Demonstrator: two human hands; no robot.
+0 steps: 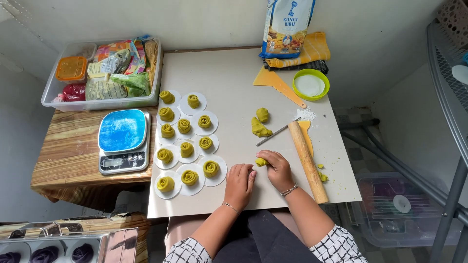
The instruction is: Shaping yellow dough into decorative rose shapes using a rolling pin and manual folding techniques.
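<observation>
Right hand [279, 169] pinches a small green dough piece [261, 161] at its fingertips, low on the work board [234, 73] beside the rolling pin [307, 160]. Left hand [240, 184] rests curled just beside it, gripping nothing visible. The dough looks soft, light, easily squashed, so a gentle fingertip hold at the sides suits.

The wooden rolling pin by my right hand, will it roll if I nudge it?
The rolling pin is a smooth cylinder lying flat on the board, so it probably rolls sideways easily. It looks like stiff solid wood, likely fairly heavy for its size.
</observation>
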